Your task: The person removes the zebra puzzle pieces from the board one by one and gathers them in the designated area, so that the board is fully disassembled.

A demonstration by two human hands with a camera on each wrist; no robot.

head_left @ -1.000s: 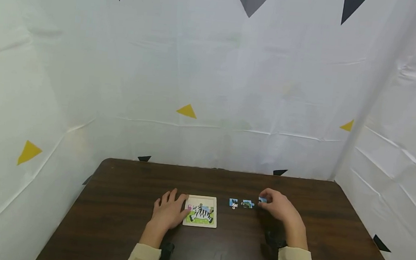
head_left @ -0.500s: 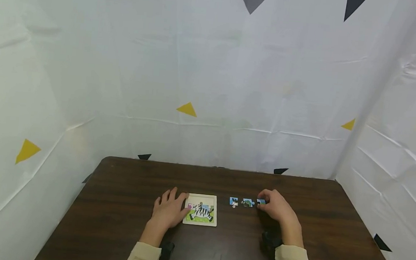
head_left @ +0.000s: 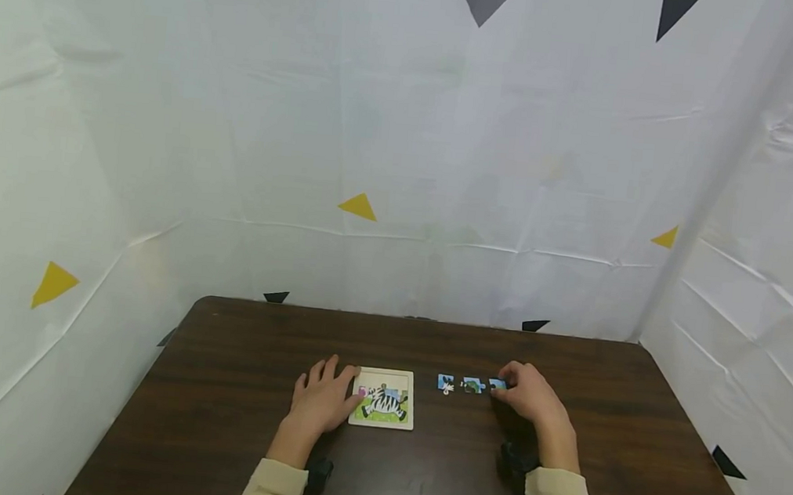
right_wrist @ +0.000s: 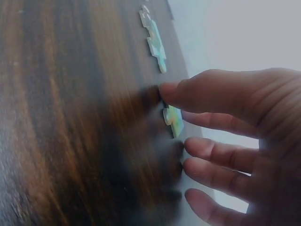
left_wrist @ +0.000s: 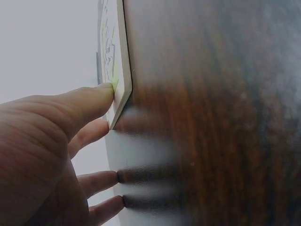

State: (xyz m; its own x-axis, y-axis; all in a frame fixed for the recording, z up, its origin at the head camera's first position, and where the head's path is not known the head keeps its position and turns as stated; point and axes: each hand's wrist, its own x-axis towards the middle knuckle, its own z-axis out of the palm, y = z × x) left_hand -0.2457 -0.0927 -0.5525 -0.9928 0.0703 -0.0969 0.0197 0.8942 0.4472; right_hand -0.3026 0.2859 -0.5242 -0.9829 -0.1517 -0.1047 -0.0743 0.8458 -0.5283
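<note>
left hand (head_left: 321,406): spread fingers stand apart, thumb on the left rim of the puzzle tray (head_left: 381,425), which sits on the worktop (head_left: 418,485) at lower centre. its judged function is steadying; use light contact, as heavy pressure could slide the tray.

left piece (head_left: 445,384) and middle piece (head_left: 473,385): both lie right of the tray, apart from each other. leave undisturbed.

right piece (head_left: 497,384): it lies at the row's right end, just beside the middle piece. right hand (head_left: 532,393): thumb and bent fingers flank this piece; whether they clamp it cannot be told. for control, take opposite edges, hold the piece level, and clear the middle piece's tab before any sideways motion.

visibility limits: the left wrist view shows the tray nearly edge-on, cut off at the top. printing on the pieces is too small to read fully. the right hand hides the right piece's right side; in the right wrist view, the left piece is hard to make out.
</note>
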